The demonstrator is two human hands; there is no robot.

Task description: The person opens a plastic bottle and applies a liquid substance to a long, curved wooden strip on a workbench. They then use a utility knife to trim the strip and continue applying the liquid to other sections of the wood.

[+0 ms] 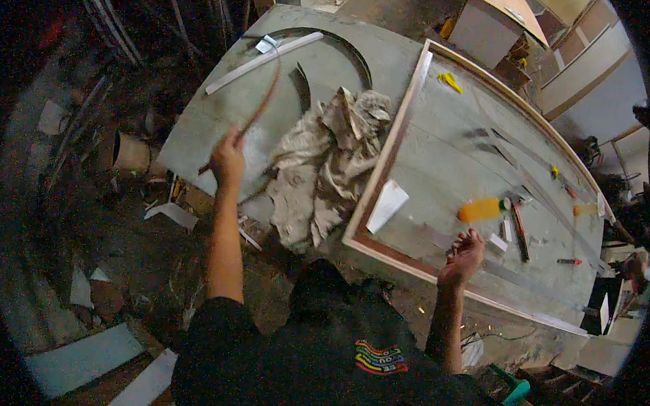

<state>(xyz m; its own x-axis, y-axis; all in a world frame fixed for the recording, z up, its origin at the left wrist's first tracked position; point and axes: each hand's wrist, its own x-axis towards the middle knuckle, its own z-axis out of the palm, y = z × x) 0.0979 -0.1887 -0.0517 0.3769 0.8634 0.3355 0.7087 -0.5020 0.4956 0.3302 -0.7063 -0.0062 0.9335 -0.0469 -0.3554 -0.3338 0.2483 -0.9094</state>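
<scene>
While left hand [228, 160] is gripping thin, curved, reddish-brown strip [266, 98] above grey-green table [189, 133], right hand [463, 257] is hovering half-open, apparently empty, near green-capped orange bottle [480, 209]. Pale wooden frame [393, 133] is showing joined near corner; strip is extending forward, seemingly unattached.

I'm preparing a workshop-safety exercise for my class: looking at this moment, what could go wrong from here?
1. The left hand grips a thin curved strip; its long far end might flick or snag on the white strip lying on the table.
2. The right hand, apparently empty, is close to an orange bottle, so a careless sweep could knock it.
</scene>
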